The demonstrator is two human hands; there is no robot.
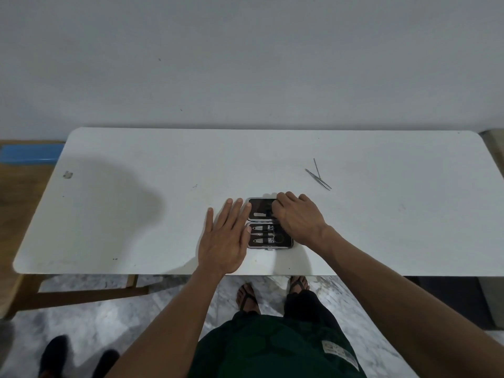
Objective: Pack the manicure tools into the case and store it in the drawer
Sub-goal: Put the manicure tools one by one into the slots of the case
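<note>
A small dark manicure case lies open flat on the white table, near its front edge. Its near half holds several metal tools in slots; its far half shows one pale tool. My left hand rests flat on the table, fingers spread, touching the case's left side. My right hand is curled over the case's right part, fingertips pressed into the far half; what they pinch is hidden. Two thin metal tools lie crossed on the table, further back to the right.
The table stands against a plain wall. A blue object on a wooden surface sits beyond the left end. A wooden frame is under the table at left. My feet in sandals stand on the marble floor, and dark shoes lie at lower left.
</note>
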